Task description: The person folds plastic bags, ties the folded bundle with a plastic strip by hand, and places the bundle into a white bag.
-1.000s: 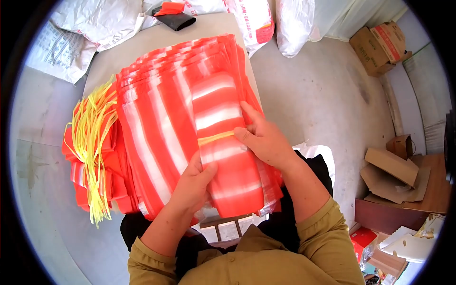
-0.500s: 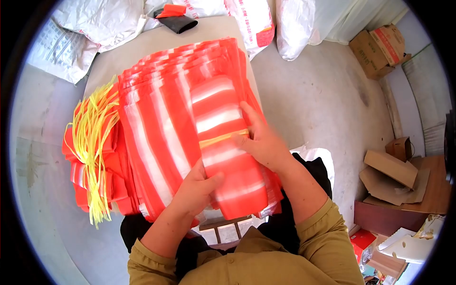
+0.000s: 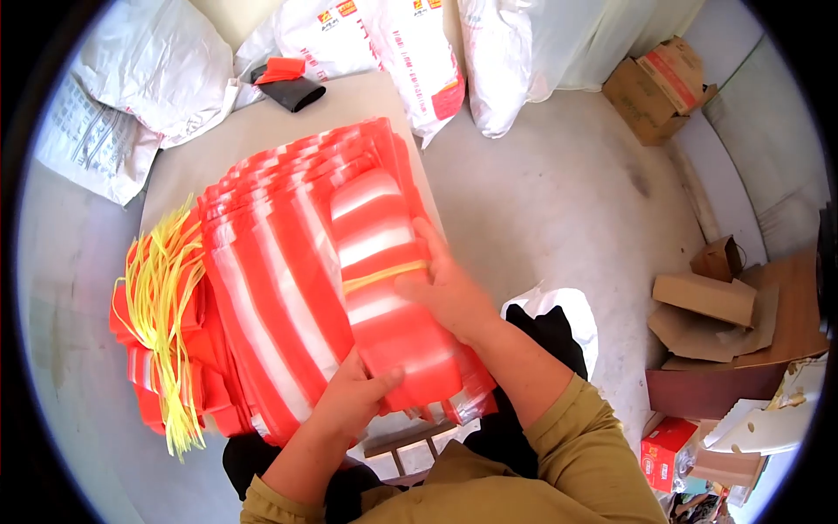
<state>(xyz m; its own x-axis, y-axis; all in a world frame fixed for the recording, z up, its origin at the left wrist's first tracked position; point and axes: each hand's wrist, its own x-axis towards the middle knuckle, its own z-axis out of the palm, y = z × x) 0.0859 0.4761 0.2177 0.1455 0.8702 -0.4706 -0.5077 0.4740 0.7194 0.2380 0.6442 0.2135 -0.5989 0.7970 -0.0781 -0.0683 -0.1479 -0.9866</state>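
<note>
A folded bundle of red-and-white striped plastic bags point(image 3: 397, 336) lies at the right side of a larger flat stack of the same striped bags point(image 3: 262, 262). Around the bundle's middle runs a yellow tie point(image 3: 375, 278). My right hand point(image 3: 447, 293) grips the bundle's right edge, with the thumb on top near the tie. At the lower left edge, my left hand point(image 3: 356, 393) is closed on the bundle, thumb over its top and other fingers mostly hidden. Left of the stack, loose yellow ties point(image 3: 161, 314) lie over smaller folded bundles point(image 3: 214, 389).
The beige table point(image 3: 353, 98) bears the stack and a black-and-red piece point(image 3: 292, 92). White sacks point(image 3: 410, 65) stand behind it. Cardboard boxes point(image 3: 655, 92) sit at the back right, with an open carton point(image 3: 707, 306) nearer on the right.
The camera view has shifted, so the table and stack appear lower and farther left. Both hands keep their hold on the bundle, in nearly the same places.
</note>
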